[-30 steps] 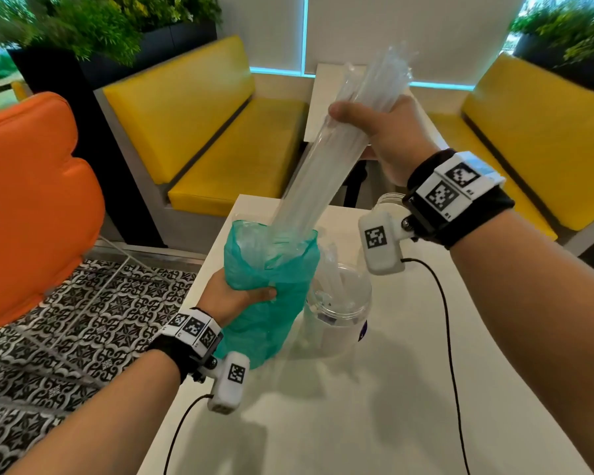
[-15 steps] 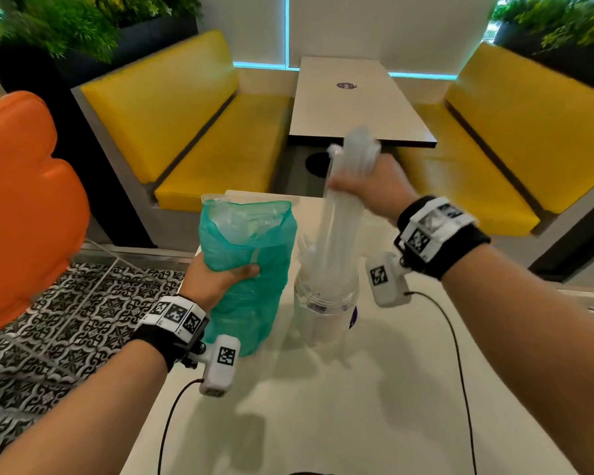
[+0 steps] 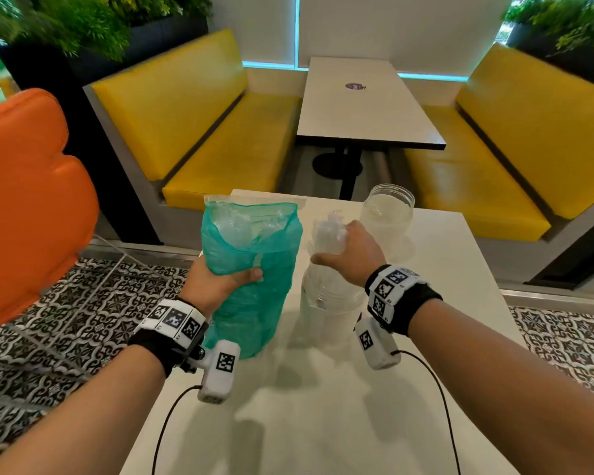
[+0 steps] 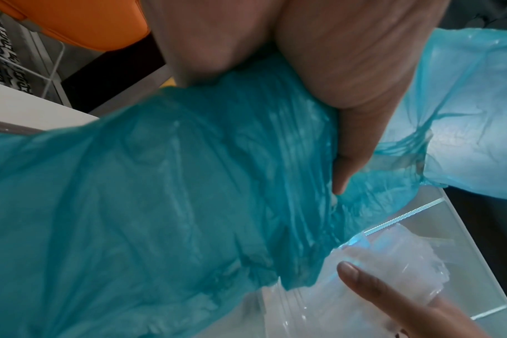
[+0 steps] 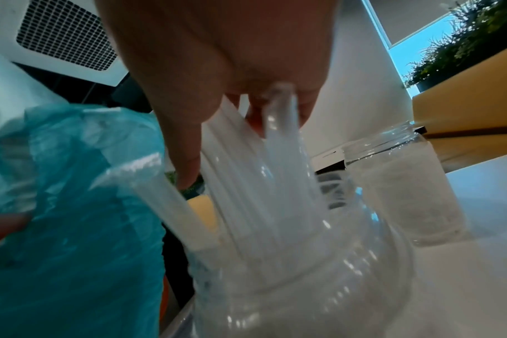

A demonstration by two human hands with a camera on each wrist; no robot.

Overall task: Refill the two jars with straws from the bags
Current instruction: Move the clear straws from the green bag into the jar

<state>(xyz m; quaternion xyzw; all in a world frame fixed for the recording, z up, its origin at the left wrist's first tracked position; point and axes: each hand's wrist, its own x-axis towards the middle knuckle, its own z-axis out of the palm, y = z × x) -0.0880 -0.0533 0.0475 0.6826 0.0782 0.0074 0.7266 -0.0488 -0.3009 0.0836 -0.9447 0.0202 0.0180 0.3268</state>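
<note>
On the white table (image 3: 323, 406) my left hand (image 3: 220, 282) grips a teal plastic bag (image 3: 254, 262) upright around its middle; its mouth gapes open, with clear plastic inside. The left wrist view shows my thumb (image 4: 348, 114) pressed into the bag (image 4: 159, 205). My right hand (image 3: 354, 255) sits on top of a bundle of clear straws (image 3: 326, 231) that stands in the near clear jar (image 3: 326, 303). Its fingers curl over the straw tops and the thumb sticks out. In the right wrist view the straws (image 5: 261, 183) fan out inside the jar (image 5: 304, 297). A second, empty jar (image 3: 388, 217) stands behind.
The table's far edge lies just beyond the empty jar (image 5: 405, 194). An orange chair (image 3: 24, 200) is at the left over patterned floor tiles. Yellow benches (image 3: 220, 132) and another white table (image 3: 360, 104) lie ahead. Cables run from both wrist cameras across the near table.
My right hand has carried the straw bundle out of the teal bag, over to the right, and down into the near jar. The left hand has kept hold of the bag.
</note>
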